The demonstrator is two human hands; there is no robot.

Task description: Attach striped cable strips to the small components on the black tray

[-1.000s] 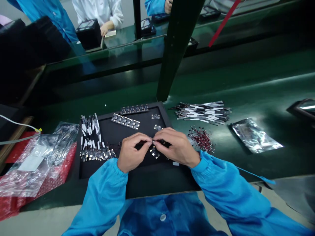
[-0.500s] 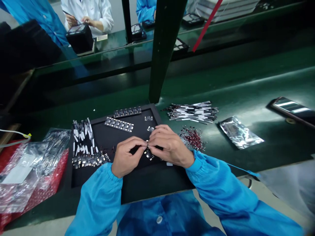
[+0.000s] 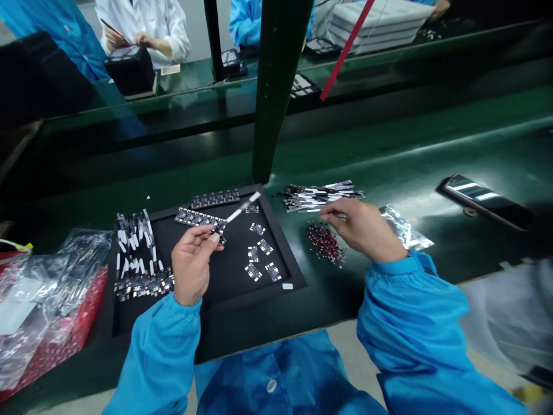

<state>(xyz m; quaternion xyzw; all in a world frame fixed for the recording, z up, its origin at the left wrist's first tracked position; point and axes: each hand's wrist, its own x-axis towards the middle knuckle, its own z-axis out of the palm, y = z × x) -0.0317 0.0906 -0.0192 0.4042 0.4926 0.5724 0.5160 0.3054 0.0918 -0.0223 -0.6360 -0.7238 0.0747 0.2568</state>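
Between the thumb and fingers of my left hand (image 3: 193, 262) is a small black circuit board (image 3: 219, 233), with a white-ended strip (image 3: 243, 207) sticking up from it to the right. That hand is above the black tray (image 3: 283, 242). My right hand (image 3: 363, 227) hovers over the pile of small red-and-black parts (image 3: 325, 242), close to the pile of black-and-white strips (image 3: 317, 197). Its thumb and index finger are bent, slightly apart, with nothing visible between them. Several loose circuit boards (image 3: 265, 246) lie in the tray, right of my left hand.
Joined board panels (image 3: 215, 199) lie at the tray's back; boards with strips (image 3: 140, 253) fill its left. Plastic bags (image 3: 82, 271) are at left. A silver bag (image 3: 404, 227) and a phone (image 3: 490, 202) lie right. A post (image 3: 270, 127) stands behind the tray. Co-workers (image 3: 144, 29) sit beyond.
My hands have parted. The left moved left, holding the board with its strip raised; the right swung right to the small red parts. The loose boards in the tray are now uncovered.
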